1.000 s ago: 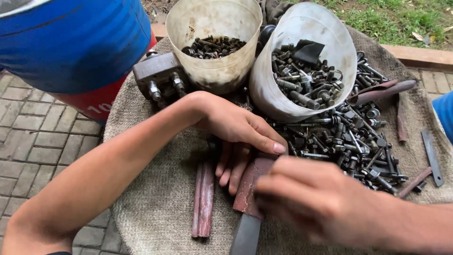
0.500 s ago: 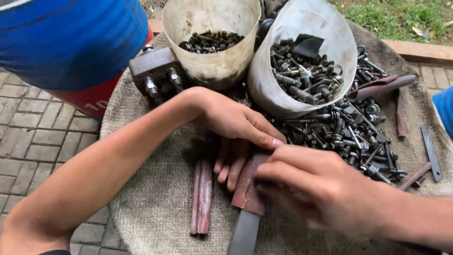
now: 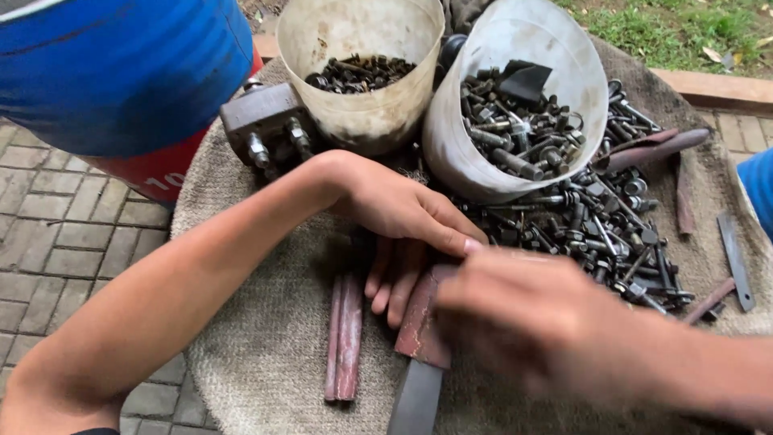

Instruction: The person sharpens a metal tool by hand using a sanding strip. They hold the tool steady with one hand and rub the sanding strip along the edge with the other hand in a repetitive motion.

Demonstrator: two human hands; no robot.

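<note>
My left hand (image 3: 403,234) lies palm down on the burlap sack (image 3: 258,354), fingers spread over the upper end of a flat rusty red metal bar (image 3: 420,326). My right hand (image 3: 531,318) is blurred and curled just to the right, touching the left thumb tip and the bar's edge; what its fingers hold is hidden. A dark flat blade (image 3: 415,403) sticks out below the red bar. A second rusty red bar (image 3: 345,338) lies left of my fingers, apart from them.
Two cut white plastic jugs hold bolts and nuts: one upright (image 3: 362,72), one tipped (image 3: 515,113). Loose bolts (image 3: 604,234) pile at the right. A metal block with studs (image 3: 262,129) sits by a blue and red drum (image 3: 121,80). Flat metal strips (image 3: 733,258) lie far right.
My right hand has slid up and left until it meets the left thumb over the red bar. The left hand stays pressed on the bar.
</note>
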